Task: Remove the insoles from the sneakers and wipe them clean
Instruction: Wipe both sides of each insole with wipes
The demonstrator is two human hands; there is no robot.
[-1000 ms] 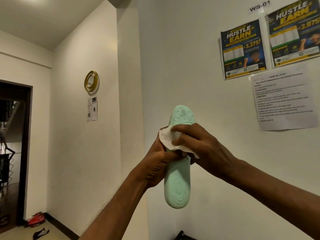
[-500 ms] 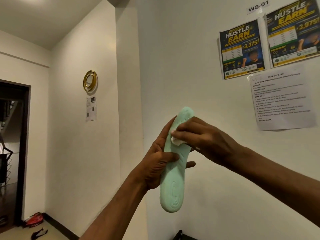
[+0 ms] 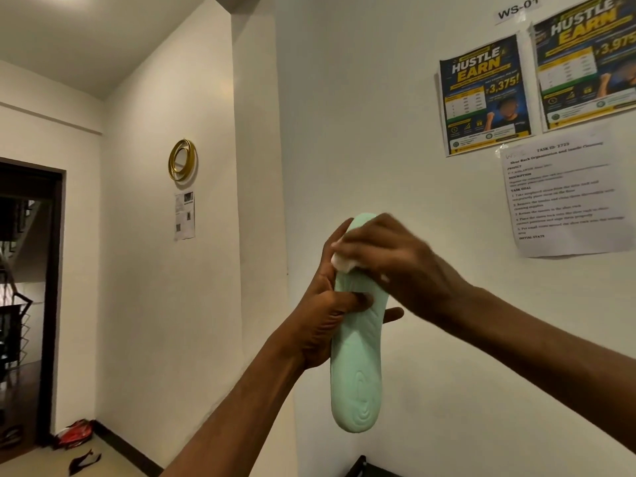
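A mint-green insole [image 3: 358, 366] is held upright in the air in front of a white wall [image 3: 361, 115], its rounded heel end pointing down and its toe end up. The left hand [image 3: 327, 315] grips it from the left side around the middle, thumb pressed across the front face and fingers wrapped behind, one fingertip showing past the right edge. The right hand [image 3: 395, 263] covers the upper part of the insole, fingers closed around a small white wipe [image 3: 342, 261] that is pressed against the insole's top left edge; this hand is blurred. Only the very tip of the toe end shows above the right hand.

On the wall to the upper right hang two dark posters [image 3: 485, 94] and a printed sheet [image 3: 564, 197]. Further left are a gold ring ornament [image 3: 182, 160] and a dark doorway [image 3: 27, 297].
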